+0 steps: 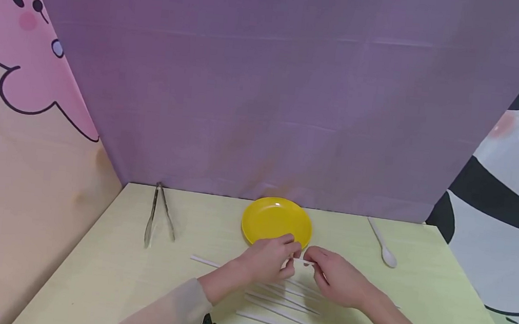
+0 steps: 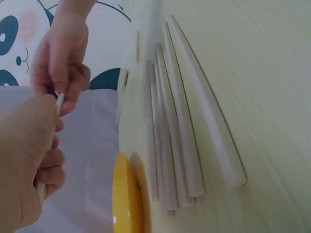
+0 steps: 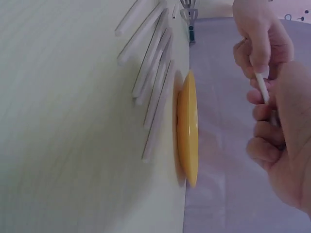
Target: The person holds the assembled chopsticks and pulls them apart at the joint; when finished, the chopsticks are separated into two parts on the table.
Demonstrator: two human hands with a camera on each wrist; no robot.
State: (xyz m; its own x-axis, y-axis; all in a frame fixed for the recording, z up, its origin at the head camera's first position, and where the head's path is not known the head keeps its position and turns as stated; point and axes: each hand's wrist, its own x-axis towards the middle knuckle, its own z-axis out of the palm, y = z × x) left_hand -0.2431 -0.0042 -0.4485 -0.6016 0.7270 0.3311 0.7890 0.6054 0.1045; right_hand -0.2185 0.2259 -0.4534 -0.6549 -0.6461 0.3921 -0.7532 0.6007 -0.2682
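Note:
Both hands are raised over the table, close together in front of the yellow plate (image 1: 277,220), and hold one pale chopstick (image 1: 303,261) between them. My left hand (image 1: 269,258) grips one part of it with curled fingers. Close by, my right hand (image 1: 339,277) pinches another part between thumb and fingers. A short length of the stick shows between the hands in the right wrist view; the fingers hide much of the rest. Below them, several loose pale chopsticks (image 2: 209,107) lie on the table in a rough, fanned row.
Metal tongs (image 1: 162,215) lie spread at the table's back left. A pale spoon (image 1: 389,256) lies at the back right. A purple cloth (image 1: 265,90) hangs behind the table (image 1: 106,277), with cartoon-printed panels on both sides. A dark band circles the left sleeve.

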